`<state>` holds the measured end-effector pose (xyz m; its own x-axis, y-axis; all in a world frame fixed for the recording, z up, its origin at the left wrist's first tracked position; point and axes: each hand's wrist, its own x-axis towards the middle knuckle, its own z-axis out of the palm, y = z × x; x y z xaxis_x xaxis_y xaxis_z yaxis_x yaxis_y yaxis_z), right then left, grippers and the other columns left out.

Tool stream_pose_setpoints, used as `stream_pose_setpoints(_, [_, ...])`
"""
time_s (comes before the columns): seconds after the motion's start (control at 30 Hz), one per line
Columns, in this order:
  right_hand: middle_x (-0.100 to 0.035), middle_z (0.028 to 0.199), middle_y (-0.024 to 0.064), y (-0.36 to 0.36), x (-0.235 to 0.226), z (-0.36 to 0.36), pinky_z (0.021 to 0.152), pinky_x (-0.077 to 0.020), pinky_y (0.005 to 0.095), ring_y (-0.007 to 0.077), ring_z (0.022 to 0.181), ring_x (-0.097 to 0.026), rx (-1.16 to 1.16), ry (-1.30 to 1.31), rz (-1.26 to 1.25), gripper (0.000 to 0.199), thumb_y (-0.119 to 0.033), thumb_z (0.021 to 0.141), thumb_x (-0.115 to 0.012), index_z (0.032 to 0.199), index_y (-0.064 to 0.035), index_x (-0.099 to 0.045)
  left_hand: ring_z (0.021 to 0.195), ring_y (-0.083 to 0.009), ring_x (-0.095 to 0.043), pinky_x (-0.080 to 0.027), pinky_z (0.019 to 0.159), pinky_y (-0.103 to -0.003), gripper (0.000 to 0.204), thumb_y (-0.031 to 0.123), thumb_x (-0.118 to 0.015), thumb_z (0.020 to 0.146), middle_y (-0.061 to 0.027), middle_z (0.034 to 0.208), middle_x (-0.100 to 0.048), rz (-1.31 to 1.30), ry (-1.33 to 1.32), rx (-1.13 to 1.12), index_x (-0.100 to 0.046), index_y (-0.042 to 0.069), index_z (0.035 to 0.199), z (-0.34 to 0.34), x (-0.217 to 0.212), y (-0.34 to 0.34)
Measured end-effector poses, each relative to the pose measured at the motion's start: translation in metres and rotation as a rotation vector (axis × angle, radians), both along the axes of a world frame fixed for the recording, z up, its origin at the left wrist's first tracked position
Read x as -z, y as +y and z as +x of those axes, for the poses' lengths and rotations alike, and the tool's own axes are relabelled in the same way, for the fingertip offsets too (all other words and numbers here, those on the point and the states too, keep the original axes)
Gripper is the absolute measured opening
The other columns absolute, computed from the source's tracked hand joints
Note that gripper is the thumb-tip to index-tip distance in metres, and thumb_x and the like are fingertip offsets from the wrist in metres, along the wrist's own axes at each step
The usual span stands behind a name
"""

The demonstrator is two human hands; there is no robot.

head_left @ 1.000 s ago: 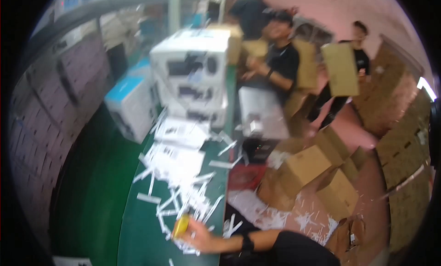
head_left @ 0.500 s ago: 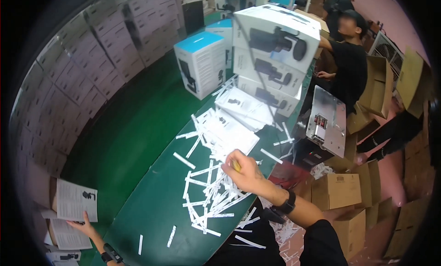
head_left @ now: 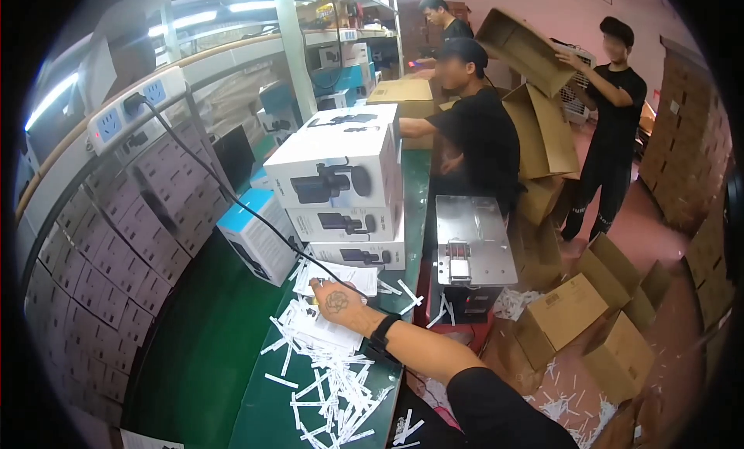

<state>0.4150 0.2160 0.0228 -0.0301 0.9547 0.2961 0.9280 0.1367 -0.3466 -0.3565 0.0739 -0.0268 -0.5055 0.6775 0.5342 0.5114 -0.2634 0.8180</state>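
Observation:
My right hand (head_left: 339,303) reaches over a pile of white printed leaflets (head_left: 310,326) on the green table (head_left: 260,398). Its fingers are curled, and what they may hold is hidden. Just beyond it lies another stack of leaflets (head_left: 358,278), next to three piled white product boxes (head_left: 329,187) printed with a black device. Loose white paper strips (head_left: 341,398) are heaped on the near side of the hand. My left hand is out of view. Part of a printed sheet (head_left: 147,440) shows at the bottom left edge.
A black cable (head_left: 208,168) hangs from a power strip (head_left: 138,112) and crosses near my right hand. A blue-topped box (head_left: 260,236) stands left of the pile. Right of the table are a metal-topped machine (head_left: 473,251), open cartons (head_left: 562,317) and several co-workers (head_left: 484,127).
The view has swung up and to the right. My right hand has moved from the strips to the leaflets farther up the table. My left hand, earlier on a printed sheet, has left the view.

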Motion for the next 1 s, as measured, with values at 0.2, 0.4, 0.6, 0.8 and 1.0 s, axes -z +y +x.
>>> stream_pose_setpoints(0.2, [-0.068,0.079,0.0165,0.025,-0.003,-0.033,0.064,-0.0541,0.0413,0.0310,0.076,-0.068,-0.073,-0.080,0.045,0.013,-0.010,0.079,-0.056,0.082,-0.0043,-0.067,0.100,-0.0259,-0.055,-0.049,0.090,-0.037,0.070,0.005,-0.082,0.075,-0.0169,0.117,-0.057,-0.078,0.104,-0.160,-0.045,-0.007,0.132,-0.002,-0.030,-0.069])
stream_pose_setpoints(0.4, [-0.064,0.081,0.0132,0.009,-0.046,-0.026,0.064,-0.0536,0.0407,0.0301,0.073,-0.067,-0.154,-0.106,0.281,0.013,-0.014,0.080,-0.059,0.086,-0.0036,-0.064,0.115,-0.0296,-0.050,-0.043,0.101,-0.044,0.103,0.010,-0.091,0.060,-0.0213,0.130,-0.050,-0.129,0.227,-0.332,-0.031,-0.003,0.143,0.117,-0.067,-0.032])
stream_pose_setpoints(0.6, [-0.052,0.080,0.0078,-0.007,-0.087,-0.039,0.059,-0.0498,0.0386,0.0244,0.067,-0.062,-0.325,-0.153,0.638,0.028,-0.035,0.079,-0.066,0.086,-0.0096,-0.058,0.117,-0.0298,-0.053,-0.045,0.101,-0.045,0.111,0.006,-0.092,0.051,-0.0203,0.135,-0.050,0.077,0.444,-0.161,-0.033,0.002,0.145,0.099,-0.045,-0.001])
stream_pose_setpoints(0.8, [-0.054,0.079,0.0063,-0.029,-0.126,-0.026,0.056,-0.0498,0.0378,0.0225,0.065,-0.062,-0.467,-0.178,0.778,0.027,-0.034,0.076,-0.070,0.084,-0.0107,-0.060,0.116,-0.0322,-0.051,-0.044,0.099,-0.049,0.109,0.012,-0.090,0.050,-0.0219,0.133,-0.049,0.172,0.518,0.022,-0.032,-0.010,0.140,0.228,-0.048,-0.050])
stream_pose_setpoints(1.0, [-0.069,0.101,0.0074,-0.036,-0.159,-0.046,0.067,-0.0548,0.0390,0.0281,0.077,-0.069,-0.522,-0.445,0.194,0.078,-0.023,0.084,-0.062,0.152,-0.0156,-0.026,0.117,-0.0293,-0.049,-0.040,0.102,-0.044,0.105,0.019,-0.084,0.063,-0.0174,0.129,-0.048,-0.127,-0.309,0.677,-0.021,-0.003,0.144,0.359,0.036,-0.068])
